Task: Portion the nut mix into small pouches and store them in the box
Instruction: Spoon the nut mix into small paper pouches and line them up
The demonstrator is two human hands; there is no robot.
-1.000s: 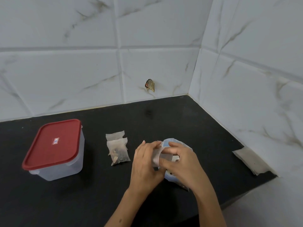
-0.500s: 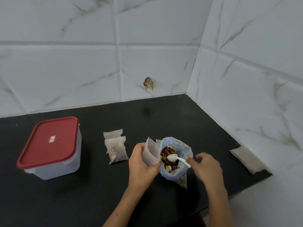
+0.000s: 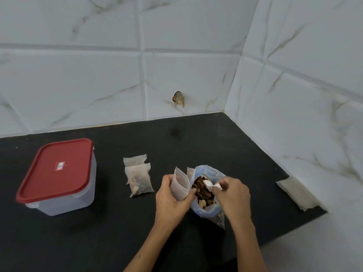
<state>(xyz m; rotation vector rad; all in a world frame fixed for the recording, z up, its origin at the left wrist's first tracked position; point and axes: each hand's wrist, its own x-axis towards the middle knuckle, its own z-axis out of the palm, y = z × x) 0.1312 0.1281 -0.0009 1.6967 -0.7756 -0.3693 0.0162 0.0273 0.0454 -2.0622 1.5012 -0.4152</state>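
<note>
While the nut mix sits in an open clear bag standing on the black counter, a white spoon has its bowl resting on top of the nuts near the bag's far rim. The right hand pinches the spoon's handle between thumb and fingertips, its knuckles hovering over the bag's right edge. Just beside the bag's left side, the left hand curls round a small empty pouch, thumb on the near face and fingers behind, holding it upright with its mouth spread open and tilted toward the bag (whether pouch and bag actually touch cannot be told from this angle). Farther left, apart from the hand, two filled pouches lie flat on the counter, the nearer one overlapping the farther one; dark and pale nuts show through the nearer one. Well to the left of them stands the box, a translucent tub with its red lid on. Over at the right end of the counter, against the marble-patterned wall, lies a thin stack of flat empty pouches. A small brownish scrap clings to the back wall above the counter.
</note>
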